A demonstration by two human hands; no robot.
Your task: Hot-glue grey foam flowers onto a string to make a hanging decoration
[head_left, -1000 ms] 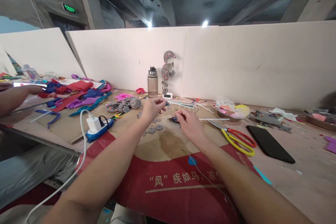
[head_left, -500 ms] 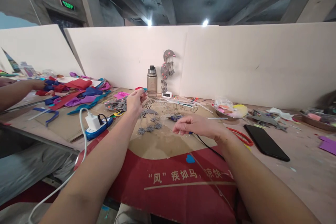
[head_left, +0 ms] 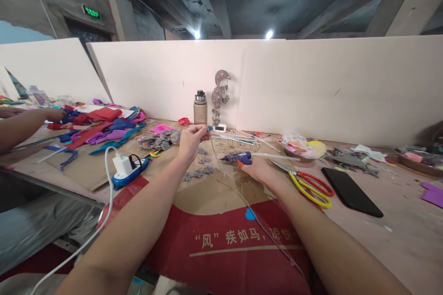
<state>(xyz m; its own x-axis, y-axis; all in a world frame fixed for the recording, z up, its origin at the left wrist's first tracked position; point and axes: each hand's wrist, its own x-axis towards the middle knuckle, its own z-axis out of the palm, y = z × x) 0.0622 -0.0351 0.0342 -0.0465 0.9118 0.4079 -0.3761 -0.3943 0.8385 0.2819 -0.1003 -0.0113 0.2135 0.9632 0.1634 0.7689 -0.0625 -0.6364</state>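
My left hand (head_left: 194, 142) is closed in a pinch above the middle of the cardboard. A thin grey cord (head_left: 246, 201) runs down from its fingertips, across the cardboard towards me. A bit of teal shows at the fingertips; whether it is held I cannot tell. My right hand (head_left: 256, 169) is closed around the handle of a blue glue gun (head_left: 238, 157) with an orange trigger, its nozzle pointing left. Between the hands lie grey felt flower shapes (head_left: 198, 173). Left of my left hand are a grey yarn ball (head_left: 176, 137) and a pile of grey decorated pieces (head_left: 154, 142).
Scissors (head_left: 308, 186) with red and yellow handles and a black phone (head_left: 351, 192) lie right. A bottle (head_left: 200, 109) and a grey moon-shaped hanging (head_left: 221, 87) stand behind. A power strip (head_left: 129, 173) with a white cable sits left. Another person's arm (head_left: 29, 122) reaches over coloured cloth (head_left: 104, 122).
My left hand has moved right and slightly down, drawing the cord along. My right hand has gone from hovering with loose fingers to closing on the glue gun. The scissors have come into fuller view.
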